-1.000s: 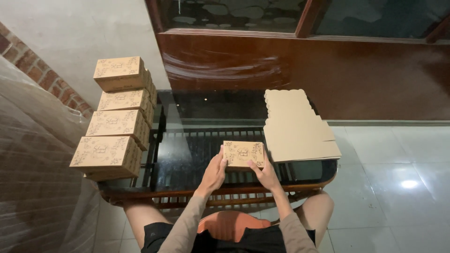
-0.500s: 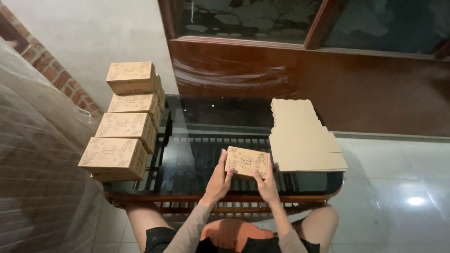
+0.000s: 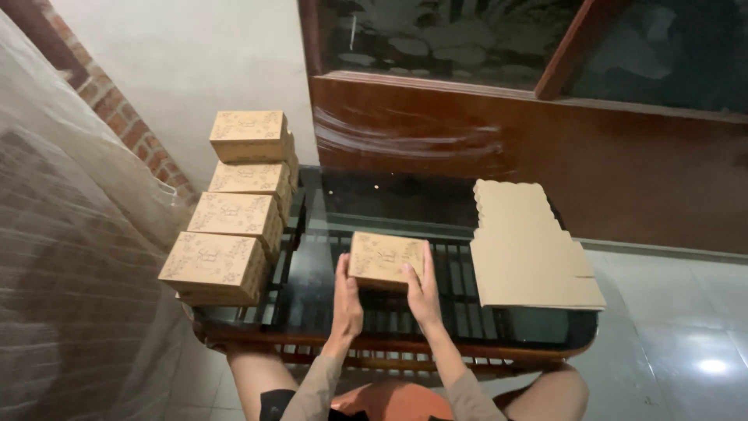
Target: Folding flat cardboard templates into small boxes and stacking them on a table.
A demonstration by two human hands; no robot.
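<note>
Both hands on one folded cardboard box (image 3: 387, 260), centre of frame, slightly below middle. Left hand (image 3: 347, 296) is wrapped on the box's left edge, fingers up along the side. Right hand (image 3: 421, 290) clamps the right edge the same way, thumb on the near face. Box is brown with a faint printed pattern on top, lid closed, top tilted a little toward the camera. It sits over the glass-topped desk (image 3: 327, 269); can't tell if its base touches the glass or is held just above it.

Left side of frame: row of finished boxes (image 3: 234, 203), same brown kind, four tops showing, lined up from lower left toward the upper left along the desk's left edge, stacked on further boxes beneath. Nearest one overhangs the desk corner.

Right of centre: pile of flat unfolded cardboard blanks (image 3: 530, 249) lying on the desk, well apart from the held box, scalloped edge on the far end.

Behind the desk: dark wooden panel (image 3: 506, 148). Brick wall (image 3: 117, 117) at upper left. Glossy tiled floor (image 3: 678, 327) at lower right.
</note>
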